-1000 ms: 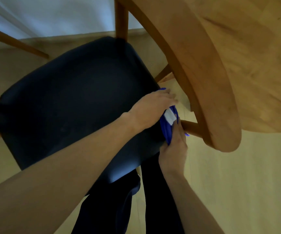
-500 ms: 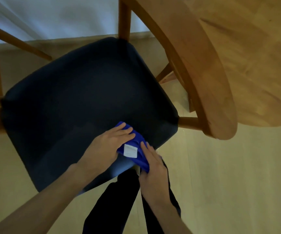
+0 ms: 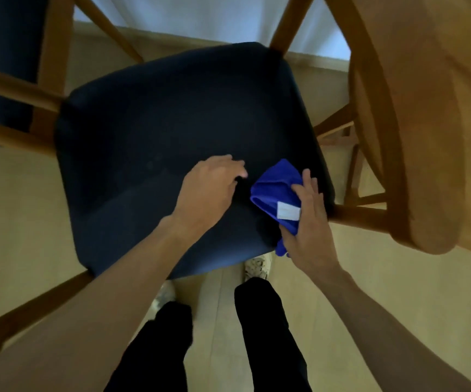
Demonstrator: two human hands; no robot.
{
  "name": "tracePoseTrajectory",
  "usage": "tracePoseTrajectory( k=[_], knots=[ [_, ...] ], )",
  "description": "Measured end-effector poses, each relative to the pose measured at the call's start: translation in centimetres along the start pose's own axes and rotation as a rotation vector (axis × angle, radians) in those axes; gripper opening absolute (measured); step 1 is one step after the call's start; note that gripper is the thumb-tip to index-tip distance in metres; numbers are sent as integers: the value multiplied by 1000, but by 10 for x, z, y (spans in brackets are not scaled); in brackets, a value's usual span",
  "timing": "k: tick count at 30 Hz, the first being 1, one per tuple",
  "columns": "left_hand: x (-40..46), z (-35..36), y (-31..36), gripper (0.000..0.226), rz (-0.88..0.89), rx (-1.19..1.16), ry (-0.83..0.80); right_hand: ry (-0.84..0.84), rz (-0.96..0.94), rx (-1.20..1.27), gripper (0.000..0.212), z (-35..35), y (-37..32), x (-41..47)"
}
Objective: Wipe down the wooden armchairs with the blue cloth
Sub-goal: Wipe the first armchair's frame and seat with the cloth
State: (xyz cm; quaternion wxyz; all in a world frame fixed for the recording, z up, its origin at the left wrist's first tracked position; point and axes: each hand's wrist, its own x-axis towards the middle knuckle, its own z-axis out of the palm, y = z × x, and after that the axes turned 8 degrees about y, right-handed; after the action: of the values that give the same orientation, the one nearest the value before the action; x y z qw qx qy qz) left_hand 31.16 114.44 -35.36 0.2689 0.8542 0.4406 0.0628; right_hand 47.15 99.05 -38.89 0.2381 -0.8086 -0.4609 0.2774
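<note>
A wooden armchair with a dark blue seat cushion point(image 3: 158, 123) stands right below me. Its right armrest point(image 3: 404, 137) curves past the seat on the right. My right hand point(image 3: 310, 222) holds the folded blue cloth point(image 3: 276, 188), white tag up, over the seat's front right corner; its fingers lie fairly straight along the cloth. My left hand point(image 3: 209, 190) hovers over the seat just left of the cloth, fingers loosely curled, holding nothing.
A second chair's wooden rails and dark seat point(image 3: 5, 38) stand at the far left. A round wooden table top point(image 3: 460, 66) fills the right side. My legs point(image 3: 268, 329) and shoes stand on the light floor before the seat.
Both hands came off the right front rail, back over the seat. My left hand has let go of the cloth and moved left; my right hand alone holds it now.
</note>
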Motion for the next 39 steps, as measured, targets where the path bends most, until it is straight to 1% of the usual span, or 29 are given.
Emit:
tracePoseTrajectory(
  k=[2,3,4,6,7,9,12,16,18,19,21,23,24,26,28,29,31,34,37,39],
  knots=[
    [-11,-9,-18,41,-81,3,67,35,27,89,83,-1,0,-1],
    [-19,-12,-27,45,-87,29,69,69,56,116,88,1,-3,0],
    [-29,-15,-37,49,-84,74,53,107,89,111,90,7,-9,1],
    [-50,-17,-56,59,-133,183,5,181,138,13,87,24,-28,-1],
    [-63,-19,-66,65,-189,222,-12,210,150,-31,84,35,-39,-5],
    [-91,-25,-85,74,-314,241,-23,229,145,-37,82,59,-65,-14],
    [-128,-38,-112,80,-398,247,-46,147,71,-18,85,97,-110,-33],
    [-152,-54,-128,82,-487,275,-109,-81,-100,33,93,143,-160,-65],
    [-157,-56,-124,81,-540,273,-95,-165,-120,64,92,147,-167,-70],
    [-159,-56,-121,81,-564,265,-82,-172,-102,101,89,142,-167,-67],
    [-161,-53,-117,80,-573,245,-57,-123,-91,193,81,120,-163,-51],
    [-165,-48,-115,79,-554,234,-28,12,-106,226,75,91,-150,-18],
    [-167,-45,-115,80,-554,236,-17,90,-102,205,72,78,-142,4],
    [-172,-39,-116,85,-565,255,-8,200,-25,127,66,59,-129,51],
    [-176,-37,-119,91,-574,273,-16,211,47,26,65,62,-130,78],
    [-179,-37,-120,92,-581,278,-23,205,36,-14,65,72,-136,81],
    [-183,-38,-123,94,-579,309,-35,163,-53,-27,69,100,-155,70],
    [-189,-40,-125,97,-538,404,-114,-47,-223,60,78,142,-180,20],
    [-196,-42,-127,83,-503,505,-195,-277,-342,80,86,165,-193,-29],
    [-197,-43,-127,77,-491,528,-227,-391,-328,116,85,163,-195,-37]
  ],
)
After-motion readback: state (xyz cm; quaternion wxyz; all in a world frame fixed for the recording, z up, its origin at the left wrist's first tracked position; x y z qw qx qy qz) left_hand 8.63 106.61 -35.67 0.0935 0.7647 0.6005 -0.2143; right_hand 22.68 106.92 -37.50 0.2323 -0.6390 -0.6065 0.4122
